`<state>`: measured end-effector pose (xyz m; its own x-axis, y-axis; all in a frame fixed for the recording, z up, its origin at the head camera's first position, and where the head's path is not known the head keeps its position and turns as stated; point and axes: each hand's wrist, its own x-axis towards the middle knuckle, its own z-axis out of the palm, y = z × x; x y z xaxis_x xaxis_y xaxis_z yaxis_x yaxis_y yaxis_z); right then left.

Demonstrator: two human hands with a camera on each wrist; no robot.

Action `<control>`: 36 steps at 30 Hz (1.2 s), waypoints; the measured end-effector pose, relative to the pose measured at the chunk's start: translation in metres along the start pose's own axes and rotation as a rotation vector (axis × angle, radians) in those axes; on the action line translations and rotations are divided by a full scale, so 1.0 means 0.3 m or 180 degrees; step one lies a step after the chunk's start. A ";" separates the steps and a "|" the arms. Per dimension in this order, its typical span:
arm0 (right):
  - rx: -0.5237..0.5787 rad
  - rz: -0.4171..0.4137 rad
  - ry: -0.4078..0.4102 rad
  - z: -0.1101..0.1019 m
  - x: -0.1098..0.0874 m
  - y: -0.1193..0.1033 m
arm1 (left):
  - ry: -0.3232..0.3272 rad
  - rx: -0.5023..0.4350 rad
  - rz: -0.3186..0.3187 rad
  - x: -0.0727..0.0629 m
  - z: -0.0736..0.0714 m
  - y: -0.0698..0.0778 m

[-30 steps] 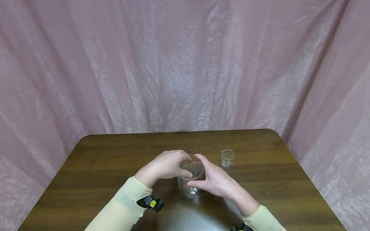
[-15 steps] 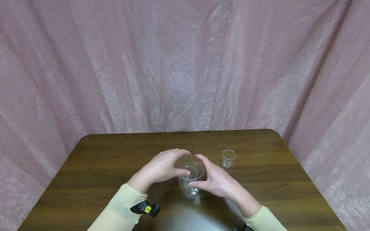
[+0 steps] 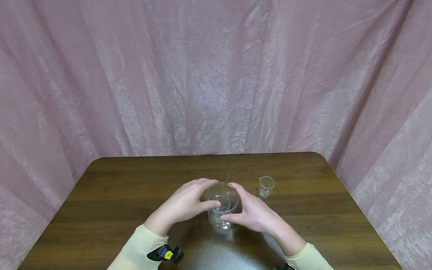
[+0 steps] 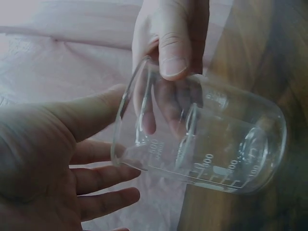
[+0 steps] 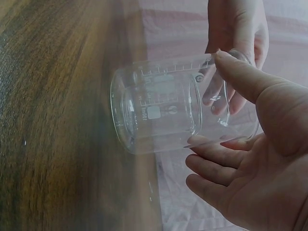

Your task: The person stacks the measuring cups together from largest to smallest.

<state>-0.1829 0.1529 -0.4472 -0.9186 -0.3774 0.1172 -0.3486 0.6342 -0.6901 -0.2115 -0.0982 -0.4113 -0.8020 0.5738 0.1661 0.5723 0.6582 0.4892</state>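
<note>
A large glass beaker (image 3: 221, 226) with white volume marks stands on the wooden table, upright in the head view. Nested inside it is a smaller glass beaker (image 5: 196, 103), whose rim sits below the outer one. My right hand (image 3: 253, 212) holds the large beaker near its rim, thumb on the near side and index finger on the far side, the other fingers extended. At the rim's left side is my left hand (image 3: 185, 205), with thumb and fingers spread and fairly straight. In the left wrist view its fingertips come right at the rim.
A third, much smaller glass beaker (image 3: 266, 187) stands on the table (image 3: 137, 181), behind and right of my right hand. Pink curtains (image 3: 204, 69) hang beyond the table's back edge and at both sides.
My left hand has drawn out of the large beaker's mouth and moved left, its fingers spreading. The right hand keeps its hold on the large beaker.
</note>
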 end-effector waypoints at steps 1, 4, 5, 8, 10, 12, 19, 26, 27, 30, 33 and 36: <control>-0.0004 -0.0007 0.0003 0.000 0.000 0.000 | 0.0010 -0.0007 -0.0009 -0.004 0.003 0.000; -0.0034 -0.0017 0.0022 -0.001 -0.002 -0.001 | 0.0033 -0.0041 -0.0015 -0.014 0.016 -0.003; -0.0042 -0.0018 0.0031 -0.001 -0.002 -0.002 | 0.0046 -0.0053 -0.0005 -0.017 0.021 -0.005; -0.0058 -0.0032 0.0041 0.000 -0.002 -0.001 | 0.0092 -0.0118 0.0044 -0.024 0.037 -0.010; -0.0058 -0.0033 0.0036 0.002 0.000 0.000 | 0.0118 -0.0166 0.0057 -0.028 0.046 -0.012; -0.0051 -0.0032 0.0028 0.003 0.001 0.001 | 0.0149 -0.0187 0.0063 -0.032 0.056 -0.015; -0.0012 -0.0021 0.0043 0.006 0.001 0.009 | 0.0248 -0.0247 0.0043 -0.040 0.078 -0.014; 0.0011 -0.0033 0.0043 0.009 -0.001 0.009 | 0.0309 -0.0354 0.0026 -0.040 0.098 -0.017; 0.0012 -0.0037 0.0045 0.010 -0.001 0.009 | 0.0317 -0.0362 0.0024 -0.039 0.100 -0.018; 0.0017 -0.0048 0.0045 0.012 0.000 0.006 | 0.0331 -0.0372 0.0005 -0.037 0.104 -0.021; 0.0022 -0.0043 0.0034 0.013 0.001 0.003 | 0.0352 -0.0351 0.0007 -0.036 0.107 -0.027; 0.0030 -0.0034 0.0037 0.012 0.001 0.000 | 0.0395 -0.0335 0.0030 -0.036 0.109 -0.031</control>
<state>-0.1825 0.1504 -0.4499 -0.9170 -0.3762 0.1327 -0.3566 0.6239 -0.6954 -0.2025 -0.0946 -0.4455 -0.8153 0.5109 0.2725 0.5641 0.5946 0.5729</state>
